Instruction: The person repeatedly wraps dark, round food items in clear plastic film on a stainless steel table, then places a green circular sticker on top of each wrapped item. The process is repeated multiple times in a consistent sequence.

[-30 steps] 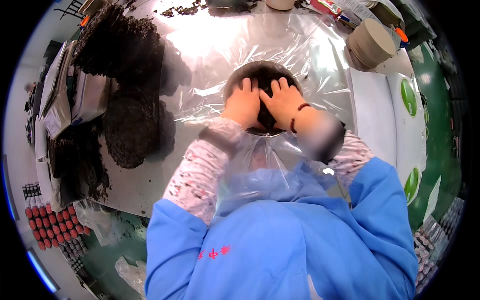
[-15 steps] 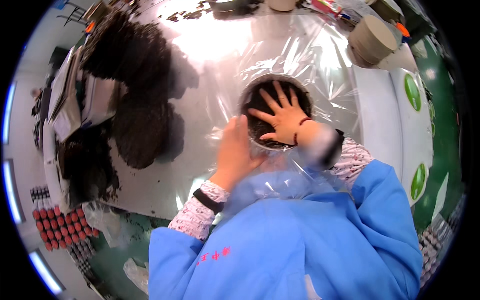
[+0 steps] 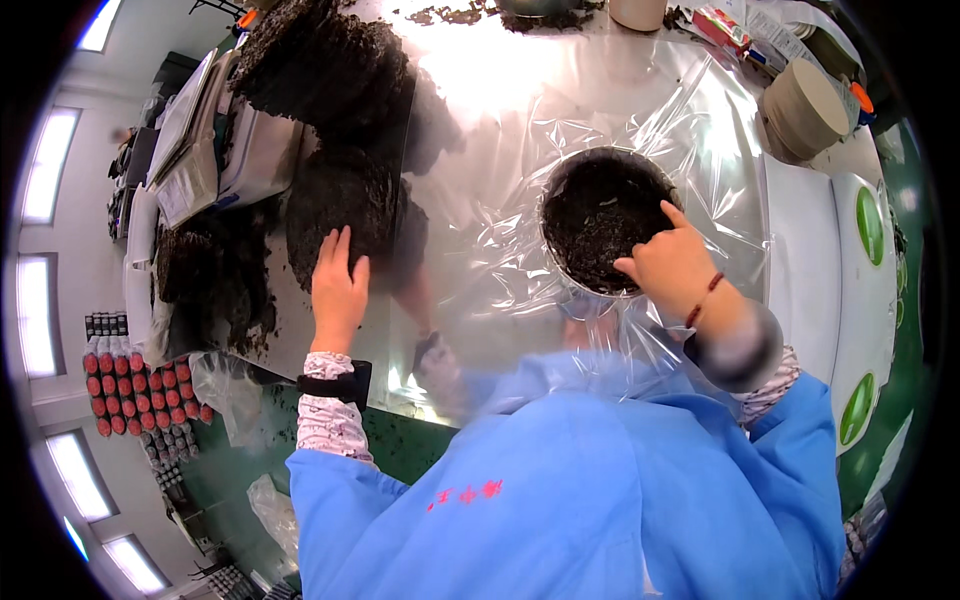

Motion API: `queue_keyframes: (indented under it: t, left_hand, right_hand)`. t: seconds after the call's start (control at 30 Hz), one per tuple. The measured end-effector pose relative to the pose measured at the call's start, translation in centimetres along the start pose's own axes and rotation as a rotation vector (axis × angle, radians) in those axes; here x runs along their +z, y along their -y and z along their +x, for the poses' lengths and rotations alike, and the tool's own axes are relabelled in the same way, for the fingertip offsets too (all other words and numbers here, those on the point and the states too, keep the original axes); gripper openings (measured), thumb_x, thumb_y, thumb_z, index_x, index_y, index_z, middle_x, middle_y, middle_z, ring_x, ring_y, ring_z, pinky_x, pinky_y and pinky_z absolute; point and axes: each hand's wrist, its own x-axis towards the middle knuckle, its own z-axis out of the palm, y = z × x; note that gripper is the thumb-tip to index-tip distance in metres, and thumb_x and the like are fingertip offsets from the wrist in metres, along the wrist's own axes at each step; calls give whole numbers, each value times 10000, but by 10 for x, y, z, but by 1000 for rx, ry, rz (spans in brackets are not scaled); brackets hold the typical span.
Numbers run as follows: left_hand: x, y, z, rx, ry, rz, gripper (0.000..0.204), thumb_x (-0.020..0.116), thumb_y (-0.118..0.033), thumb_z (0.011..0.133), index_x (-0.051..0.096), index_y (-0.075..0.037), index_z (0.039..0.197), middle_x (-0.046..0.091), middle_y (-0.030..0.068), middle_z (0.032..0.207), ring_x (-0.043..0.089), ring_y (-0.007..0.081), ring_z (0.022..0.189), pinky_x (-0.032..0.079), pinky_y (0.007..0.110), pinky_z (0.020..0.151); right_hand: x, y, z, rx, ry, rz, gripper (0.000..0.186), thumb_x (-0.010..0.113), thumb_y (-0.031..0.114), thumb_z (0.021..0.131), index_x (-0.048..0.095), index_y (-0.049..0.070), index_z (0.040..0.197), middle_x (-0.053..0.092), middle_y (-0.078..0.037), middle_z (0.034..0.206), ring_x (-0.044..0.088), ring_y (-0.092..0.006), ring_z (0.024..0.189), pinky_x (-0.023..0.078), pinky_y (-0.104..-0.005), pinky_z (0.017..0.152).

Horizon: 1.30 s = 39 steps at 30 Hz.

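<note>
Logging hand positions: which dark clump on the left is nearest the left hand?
The round clump: the left hand overlaps its near edge in view; the layered clump above and the ragged clump further left lie clear.

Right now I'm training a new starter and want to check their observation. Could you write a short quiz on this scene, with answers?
1. True or false: the right hand is at the rim of the round container.
2. Which thing do the left hand's fingertips overlap in this view?
A) the white packs with green ovals
B) the dark disc-shaped slab
C) the round container
3. Fill in the blank: the beige stack stands to the ____ of the round container in the picture.

Key: 1. True. 2. B. 3. Right.
</note>
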Motion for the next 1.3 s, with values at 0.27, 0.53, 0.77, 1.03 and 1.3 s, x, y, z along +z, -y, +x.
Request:
queue_keyframes:
  t: [0.27,0.53,0.77,1.03,1.3]
  left_hand:
    - [-12,27,11,-93,101,-471,455,533,-201,978,526,-28,1399,462,162,1482,406,276,1387,297,351,1146]
    - [-33,18,7,-321,-228,-541,352,516,-198,1023,590,-2,1305,639,108,1255,578,146,1128,427,282,990]
    - [-55,14,28,40,-495,228,368,597,24,835,653,-75,1185,632,132,1179,606,324,1095,486,404,936]
    - [-40,-187,39,-131,-311,-1290,311,603,-112,987,576,1,1275,641,84,1222,603,161,1080,478,317,956]
    - [50,-257,23,-167,-242,-1326,466,603,21,887,489,-11,1338,459,122,1362,434,259,1297,385,394,1083]
  right_hand:
    - [85,-78,39,-89,-663,1984,375,477,246,1055,545,-1,1329,619,-97,1235,573,-164,1146,460,-295,984]
    - [33,-52,-2,18,-1001,583,268,550,232,999,640,22,1139,648,-116,1101,605,-257,1054,437,-356,1016]
    - [56,-9,-16,-395,-636,259,219,722,253,833,663,47,877,649,-102,848,602,-326,847,477,-441,891]
    - [-12,-54,15,50,-1061,907,450,603,398,956,654,-8,1142,685,-169,1029,659,-319,926,504,-389,834]
    - [20,-79,64,234,-798,609,324,629,381,922,696,77,1011,703,-190,839,677,-373,827,520,-461,756]
